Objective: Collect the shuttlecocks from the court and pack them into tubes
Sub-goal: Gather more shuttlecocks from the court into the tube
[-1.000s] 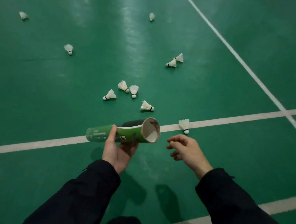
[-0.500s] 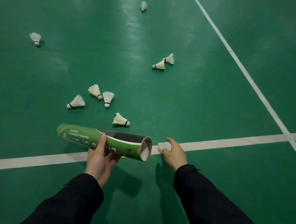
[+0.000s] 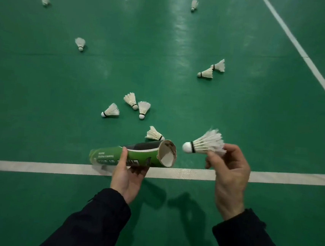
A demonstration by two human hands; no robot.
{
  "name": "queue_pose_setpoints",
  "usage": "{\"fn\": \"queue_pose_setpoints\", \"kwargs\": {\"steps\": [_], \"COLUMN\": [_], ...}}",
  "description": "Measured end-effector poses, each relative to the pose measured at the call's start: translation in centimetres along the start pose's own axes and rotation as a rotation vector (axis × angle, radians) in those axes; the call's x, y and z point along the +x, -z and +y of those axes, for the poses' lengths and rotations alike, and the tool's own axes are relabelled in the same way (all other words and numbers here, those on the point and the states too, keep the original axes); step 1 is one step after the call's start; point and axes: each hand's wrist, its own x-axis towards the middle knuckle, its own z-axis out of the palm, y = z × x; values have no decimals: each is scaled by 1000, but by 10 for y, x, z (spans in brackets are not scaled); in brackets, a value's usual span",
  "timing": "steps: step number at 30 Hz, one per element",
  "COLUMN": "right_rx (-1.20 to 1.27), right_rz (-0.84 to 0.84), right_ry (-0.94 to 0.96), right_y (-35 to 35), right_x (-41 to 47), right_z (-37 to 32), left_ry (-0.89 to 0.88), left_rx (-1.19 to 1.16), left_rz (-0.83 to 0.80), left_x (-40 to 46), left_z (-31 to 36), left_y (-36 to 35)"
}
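My left hand point(image 3: 127, 176) grips a green and black cardboard tube point(image 3: 134, 156) held nearly level, its open mouth point(image 3: 167, 153) facing right. My right hand point(image 3: 227, 172) pinches a white feather shuttlecock point(image 3: 205, 143) by its feathers, cork pointing left, a short gap from the tube's mouth. Another shuttlecock point(image 3: 154, 134) lies on the floor just behind the tube. Three more point(image 3: 139, 106) lie in a cluster further back, and a pair point(image 3: 211, 70) lies to the right.
The green court floor point(image 3: 39, 111) carries a white line point(image 3: 34, 165) across under my hands and a second line point(image 3: 303, 53) running diagonally at the right. Single shuttlecocks lie far off: one at mid-left point(image 3: 80, 43), one at far left point(image 3: 44, 0), one at the top point(image 3: 194, 5).
My right hand picked a shuttlecock off the white line and lifted it up to the tube's mouth. The view rose as I straightened.
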Motion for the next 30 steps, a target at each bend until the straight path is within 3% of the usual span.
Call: {"fn": "queue_pose_setpoints", "kwargs": {"steps": [6, 9, 12, 14, 18, 20, 22, 24, 26, 30], "right_rx": [-466, -666, -1147, -1247, -679, -464, -350, -403, -571, -881], "right_rz": [-344, -591, -991, -1105, -1143, -1020, -809, -728, -856, -1108], "right_ry": [129, 13, -69, -213, -765, -787, -633, -424, -356, -497], "right_y": [-21, -22, -25, -33, -37, -34, -33, -33, -36, -52], "right_x": [-30, -31, -24, -17, -4, -8, -17, -25, -28, -24], "right_z": [2, -16, -44, -51, -46, -41, -33, -28, -27, -32], "left_ry": [-29, -47, -78, -100, -119, -110, -84, -63, -71, -99], "left_rx": [11, 32, 67, 103, 127, 97, 44, -5, -25, 27], "left_rz": [-79, -101, -98, -105, -130, -112, -89, -80, -79, -68], "left_x": [-15, -22, -22, -23, -26, -26, -22, -21, -21, -21], "left_z": [-4, -4, -4, -7, -14, -13, -8, -2, 1, -2], "left_y": [-9, -9, -7, -7, -4, -2, 1, 2, 4, 7]}}
